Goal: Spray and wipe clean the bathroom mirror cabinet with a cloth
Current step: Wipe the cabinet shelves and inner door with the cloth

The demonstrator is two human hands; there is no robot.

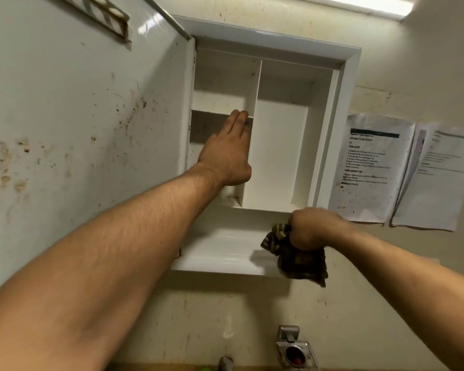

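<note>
The white mirror cabinet (pixel 346 76) hangs open on the wall, its shelves bare. Its door (pixel 78 108) is swung out to the left, the inner face spotted with brown stains. My left hand (pixel 228 151) reaches into the left compartment with straight fingers, the fingertips touching the front edge of the small shelf (pixel 214 115). My right hand (pixel 311 228) grips a bunched dark checked cloth (pixel 300 261) just below the cabinet's lower right corner, in front of the bottom ledge (pixel 220 253). No spray bottle is in view.
Two printed paper sheets (pixel 370 167) are stuck to the wall right of the cabinet. A metal fitting with a red centre (pixel 295 349) sits on the wall below. A strip light (pixel 364 4) glows above. The wall is speckled with stains.
</note>
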